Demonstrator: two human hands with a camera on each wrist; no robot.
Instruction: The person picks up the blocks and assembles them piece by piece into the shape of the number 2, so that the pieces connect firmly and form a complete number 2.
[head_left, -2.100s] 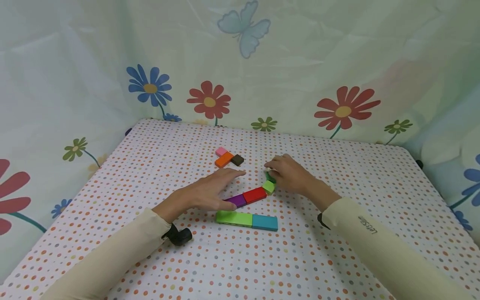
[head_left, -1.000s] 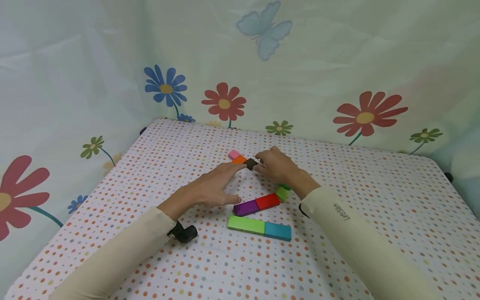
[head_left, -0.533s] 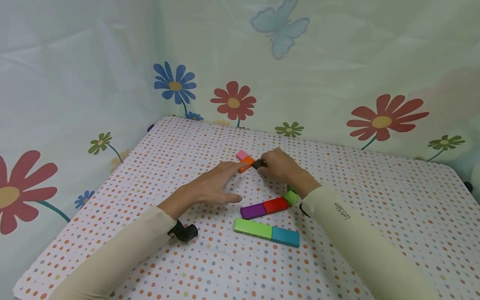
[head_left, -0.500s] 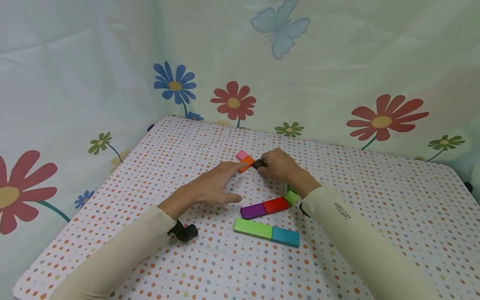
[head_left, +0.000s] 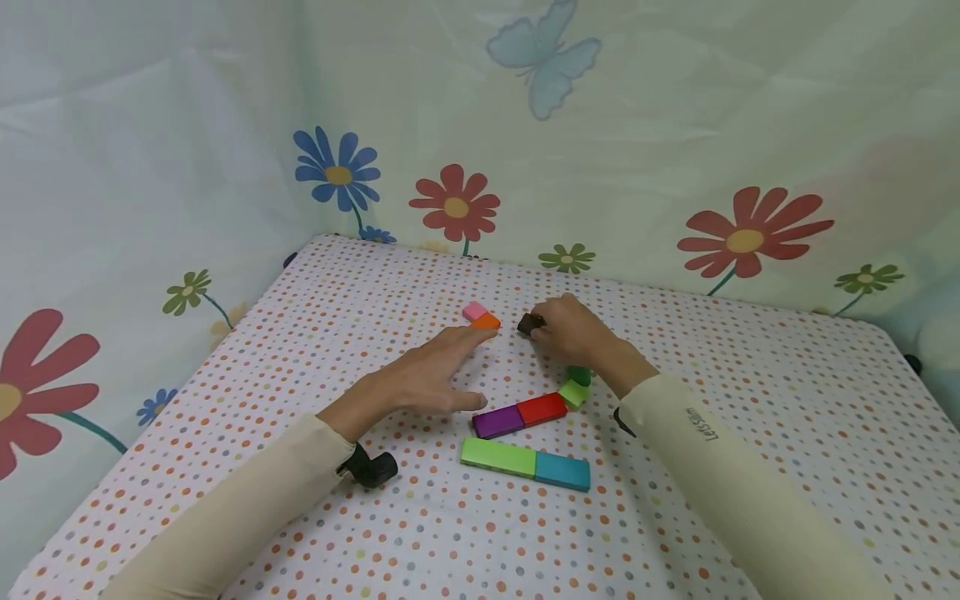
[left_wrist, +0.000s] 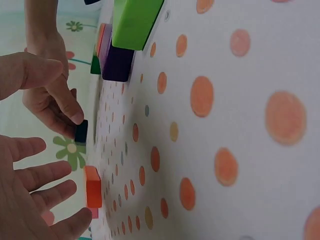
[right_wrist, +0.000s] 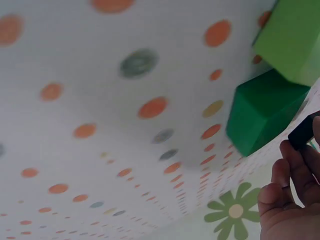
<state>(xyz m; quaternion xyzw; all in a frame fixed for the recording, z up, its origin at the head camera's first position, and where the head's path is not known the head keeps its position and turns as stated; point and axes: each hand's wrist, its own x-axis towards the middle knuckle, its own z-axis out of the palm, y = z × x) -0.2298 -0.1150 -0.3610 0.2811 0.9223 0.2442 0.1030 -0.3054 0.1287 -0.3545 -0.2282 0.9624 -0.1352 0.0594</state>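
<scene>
My right hand [head_left: 573, 329] pinches a small dark brown block [head_left: 528, 325] between thumb and fingers, beyond the rest of the row. The right wrist view shows the same dark block [right_wrist: 303, 132] in the fingertips. My left hand [head_left: 427, 375] is spread with its fingers apart, and its fingertips are near the orange block [head_left: 487, 321]. A pink block [head_left: 475, 311] touches the orange one. Nearer me runs a bent line of purple [head_left: 498, 422], red [head_left: 543, 408], light green [head_left: 573, 393] and dark green [head_left: 579, 375] blocks.
In front of that line lie a long light green block [head_left: 498, 457] and a teal block [head_left: 562, 471], end to end. The dotted tablecloth [head_left: 420, 542] covers the table. A flowered curtain [head_left: 622, 125] hangs behind it.
My right hand left the dark green block, went to the dark brown block beside the orange one, took hold of it and drew it rightward, apart from the orange. The left hand stayed spread.
</scene>
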